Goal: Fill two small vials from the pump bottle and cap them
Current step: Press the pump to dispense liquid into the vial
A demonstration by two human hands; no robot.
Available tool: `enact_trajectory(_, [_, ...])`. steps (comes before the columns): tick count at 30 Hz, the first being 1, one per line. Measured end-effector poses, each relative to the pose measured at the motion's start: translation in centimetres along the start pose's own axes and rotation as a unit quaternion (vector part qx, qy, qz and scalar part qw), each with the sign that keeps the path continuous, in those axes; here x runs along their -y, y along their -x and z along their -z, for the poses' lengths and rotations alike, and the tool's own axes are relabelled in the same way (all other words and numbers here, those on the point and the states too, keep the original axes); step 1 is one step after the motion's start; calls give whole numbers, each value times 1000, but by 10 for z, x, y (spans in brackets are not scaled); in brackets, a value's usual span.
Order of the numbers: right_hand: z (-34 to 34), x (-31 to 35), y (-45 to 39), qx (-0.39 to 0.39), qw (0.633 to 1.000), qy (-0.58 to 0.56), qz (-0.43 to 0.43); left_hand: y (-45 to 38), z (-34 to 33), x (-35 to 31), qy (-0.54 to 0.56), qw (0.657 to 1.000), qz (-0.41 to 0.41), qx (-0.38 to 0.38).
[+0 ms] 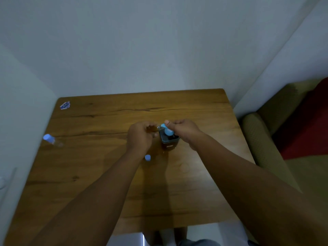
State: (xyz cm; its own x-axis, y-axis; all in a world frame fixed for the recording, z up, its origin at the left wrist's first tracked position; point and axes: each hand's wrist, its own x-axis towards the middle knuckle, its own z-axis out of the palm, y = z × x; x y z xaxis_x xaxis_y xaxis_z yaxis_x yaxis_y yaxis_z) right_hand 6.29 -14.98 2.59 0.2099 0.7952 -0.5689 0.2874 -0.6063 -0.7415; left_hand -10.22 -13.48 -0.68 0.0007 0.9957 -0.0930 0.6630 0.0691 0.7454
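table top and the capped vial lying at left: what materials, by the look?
Table: wood or wood-look laminate, matte brown; grain lines and a dark crack-like streak show. Capped vial: clear body, glass or plastic, cannot tell which; pale blue cap looks like plastic.

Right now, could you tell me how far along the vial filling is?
Done, apparently: one capped vial lies at the table's left edge. In hand: the left hand holds a second vial at the spout while the right hand presses the pump. Left: its loose cap.
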Motion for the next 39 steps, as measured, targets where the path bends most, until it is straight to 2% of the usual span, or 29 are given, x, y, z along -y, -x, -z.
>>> enact_trajectory(16, [3,2,5,23,1000,13,-9,3,0,-2,-7,1000,8,-10])
enact_trajectory(22, [-1,7,0,3,1000,28,-10,4,-2,0,0,1000,-2,-6])
enact_trajectory(39, [-1,0,-4,13,1000,-9,-17,2,-2,2,11,1000,5,-1])
